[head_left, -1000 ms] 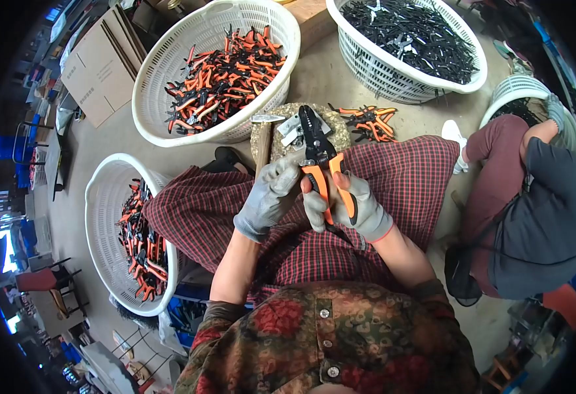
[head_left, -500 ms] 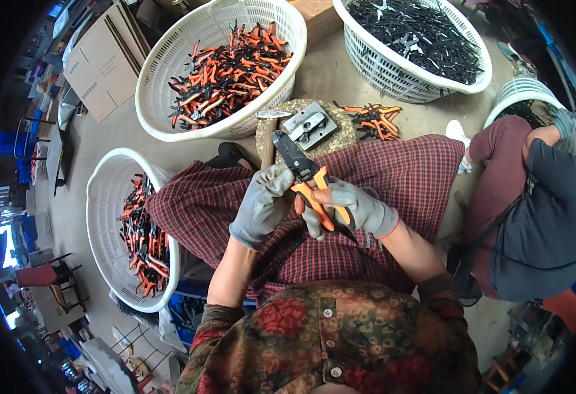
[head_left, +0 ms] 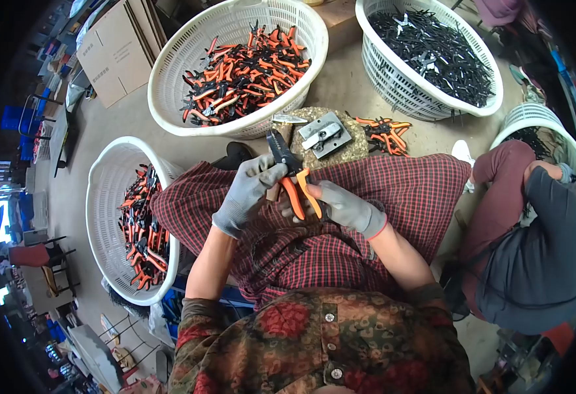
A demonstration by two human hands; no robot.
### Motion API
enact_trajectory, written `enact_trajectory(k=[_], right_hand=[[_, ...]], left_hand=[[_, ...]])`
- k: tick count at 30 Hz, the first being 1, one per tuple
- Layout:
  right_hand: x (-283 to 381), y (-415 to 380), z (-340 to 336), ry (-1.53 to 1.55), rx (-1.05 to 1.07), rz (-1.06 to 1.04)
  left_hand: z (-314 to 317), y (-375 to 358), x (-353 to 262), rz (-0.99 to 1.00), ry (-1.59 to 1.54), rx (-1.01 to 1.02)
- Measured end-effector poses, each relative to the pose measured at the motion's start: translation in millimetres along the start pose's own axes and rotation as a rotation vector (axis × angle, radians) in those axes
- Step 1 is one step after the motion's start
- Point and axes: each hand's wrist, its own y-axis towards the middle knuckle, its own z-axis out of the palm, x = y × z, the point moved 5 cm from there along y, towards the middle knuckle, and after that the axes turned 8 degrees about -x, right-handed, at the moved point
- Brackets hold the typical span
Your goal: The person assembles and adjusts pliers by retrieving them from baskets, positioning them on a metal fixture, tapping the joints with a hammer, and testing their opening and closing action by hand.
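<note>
A pair of pliers with long, flat black jaws and orange handles is held above my lap, jaws pointing away from me. My left hand, in a grey glove, is closed with its fingers at the pivot end of the jaws. Gloved in grey too, my right hand grips the handles, which stand somewhat apart. Beyond the jaws is a round stone-like block bearing a metal fixture. A hammer rests at the block's left side, its handle partly hidden.
Orange-handled pliers fill a white basket ahead and another basket at left. Black metal parts lie in a basket at far right. More pliers lie beside the block. A co-worker sits close on the right.
The pliers and both hands have shifted slightly left in view, and the handles look more upright. The view itself has moved a little. Both hands keep their hold.
</note>
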Motion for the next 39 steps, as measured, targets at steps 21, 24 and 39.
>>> enact_trajectory(k=[21,24,39], right_hand=[[29,51,-137,-1.385,-1.174,-0.718],[29,53,-138,-1.398,-1.184,-0.753],[22,55,-146,-1.398,-1.192,-0.775]], left_hand=[[-293,155,-13,-0.043,1.43,-0.367],[-276,224,43,0.056,1.723,-0.227],[-195,284,106,0.232,1.749,-0.244]])
